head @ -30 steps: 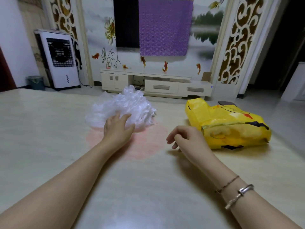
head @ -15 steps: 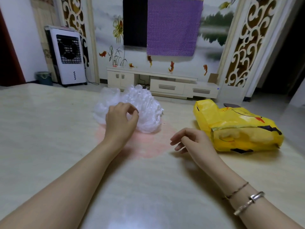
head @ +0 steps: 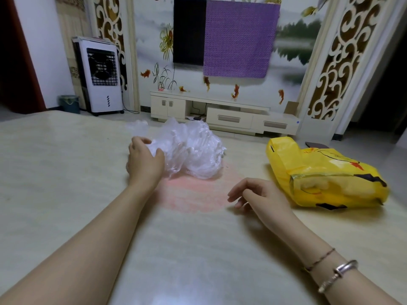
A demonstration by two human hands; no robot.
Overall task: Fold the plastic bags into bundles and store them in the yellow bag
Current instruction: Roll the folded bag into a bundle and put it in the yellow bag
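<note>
Risk: the thin plastic bags [head: 187, 148], one crumpled heap far-centre on the table [head: 55, 172], may come up as a clump w/ one pull, or slide off, since nothing pins them. Left hand [head: 144, 160], arm stretched fwd, fingers curled into the heap's near-left edge, grasping film. Right hand [head: 257, 194] hovers low, fingers loosely bent, holding nothing, just beside the yellow bag [head: 326, 175] lying at right.

bare forearms, silver bangle [head: 345, 267], cord bracelet [head: 322, 258]

Crumpled clear plastic bags [head: 193, 150] heaped mid-table, yellow bag [head: 326, 179] lying right, seemingly stuffed
</note>
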